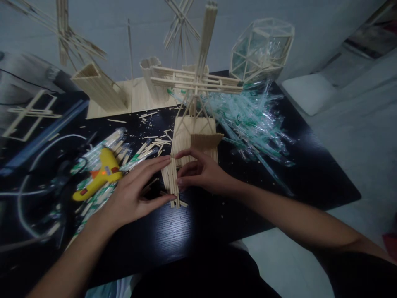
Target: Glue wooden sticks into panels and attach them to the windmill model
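A small bundle of thin wooden sticks (173, 182) lies on the black table (198, 225) in front of me. My left hand (136, 192) presses its stretched fingers against the bundle's left side. My right hand (200, 171) cups the bundle from the right, with thumb and fingers curled onto the sticks. Just behind the hands stands a wooden-stick model (194, 124) with a flat stick panel at its base and a tall mast of sticks.
A yellow glue gun (97, 178) rests left of my left hand among wrapped stick packets. Clear plastic wrappers (254, 120) are heaped at the right. Loose sticks litter the table. A stick-framed polyhedron (262, 49) and other stick structures stand at the back.
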### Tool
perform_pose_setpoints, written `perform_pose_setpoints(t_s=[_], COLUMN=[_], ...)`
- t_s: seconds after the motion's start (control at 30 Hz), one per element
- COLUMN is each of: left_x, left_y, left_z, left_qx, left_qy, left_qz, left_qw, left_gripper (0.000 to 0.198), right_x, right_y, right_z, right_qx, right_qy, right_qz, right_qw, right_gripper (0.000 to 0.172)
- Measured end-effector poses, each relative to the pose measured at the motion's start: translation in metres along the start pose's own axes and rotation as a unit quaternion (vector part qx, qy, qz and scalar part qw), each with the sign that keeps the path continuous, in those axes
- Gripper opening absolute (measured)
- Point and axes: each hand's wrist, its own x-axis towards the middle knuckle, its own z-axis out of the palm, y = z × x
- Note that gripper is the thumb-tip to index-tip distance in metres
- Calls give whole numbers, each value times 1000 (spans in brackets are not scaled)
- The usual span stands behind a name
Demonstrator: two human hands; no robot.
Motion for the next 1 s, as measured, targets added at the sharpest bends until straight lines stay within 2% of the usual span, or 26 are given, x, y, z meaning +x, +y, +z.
perform_pose_setpoints(t_s=[1.0], left_x=[-2], left_y=[2], left_z=[0], left_qx=[3], left_qy=[20], left_qz=[25], left_qw=[999], left_gripper=[71], right_x=[-2], right_y=[4], right_z=[2], right_qx=[-30], right_qy=[16], right_qz=[-2], right_qw=[999], right_gripper=[56])
